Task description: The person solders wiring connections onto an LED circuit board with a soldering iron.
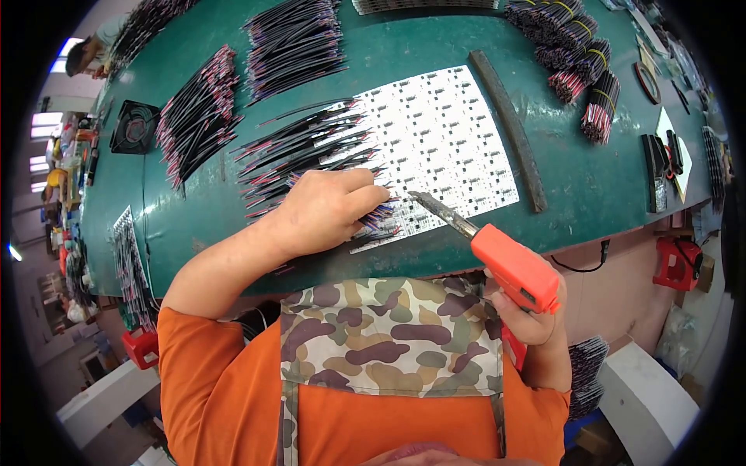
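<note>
While pinching wires (381,217) mid-frame in nearly closed left hand (330,208), steady red soldering gun (509,260), lower right, in curled right hand (527,314); touch board sheet (443,140) briefly.

No text, number or sign readable. White circuit-board panel (443,140): small dark marks repeated in rows across face, too fine to make out as letters or figures. Red soldering gun (509,260): small dark patch (528,295) toward rear of housing, any wording on it illegible. Square black fan (134,126): markings too small to tell. Background clutter (58,190) at far left: too small and blurred to read.
</note>
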### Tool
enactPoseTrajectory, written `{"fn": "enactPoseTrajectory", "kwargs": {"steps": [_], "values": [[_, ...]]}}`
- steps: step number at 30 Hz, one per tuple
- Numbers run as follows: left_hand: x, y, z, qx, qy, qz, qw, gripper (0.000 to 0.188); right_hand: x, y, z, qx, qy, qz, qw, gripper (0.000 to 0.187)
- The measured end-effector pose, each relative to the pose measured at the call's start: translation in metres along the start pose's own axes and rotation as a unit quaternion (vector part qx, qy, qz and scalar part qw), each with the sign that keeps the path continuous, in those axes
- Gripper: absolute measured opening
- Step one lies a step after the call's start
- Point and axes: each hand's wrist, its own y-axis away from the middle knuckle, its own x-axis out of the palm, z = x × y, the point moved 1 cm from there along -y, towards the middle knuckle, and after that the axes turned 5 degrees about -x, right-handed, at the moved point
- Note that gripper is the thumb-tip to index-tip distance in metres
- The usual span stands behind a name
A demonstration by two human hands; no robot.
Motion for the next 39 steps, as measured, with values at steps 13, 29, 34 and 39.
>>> {"fn": "enactPoseTrajectory", "kwargs": {"steps": [13, 29, 34, 39], "values": [[0.004, 0.000, -0.004, 0.023, -0.023, 0.003, 0.999, 0.026, 0.002, 0.001, -0.001, 0.001, -0.002, -0.003, 1.000, 0.054], [0.002, -0.004, -0.006, 0.026, -0.060, 0.054, 0.996, 0.017, 0.010, -0.015, 0.010, 0.064, -0.021, -0.001, 0.998, 0.030], [0.001, -0.008, -0.006, 0.023, -0.063, 0.062, 0.996, 0.012, 0.012, -0.011, 0.004, 0.047, -0.010, -0.007, 0.999, 0.043], [0.000, -0.010, -0.005, 0.025, -0.062, 0.070, 0.995, 0.008, 0.010, -0.006, 0.002, 0.029, 0.027, 0.015, 0.999, 0.052]]}}
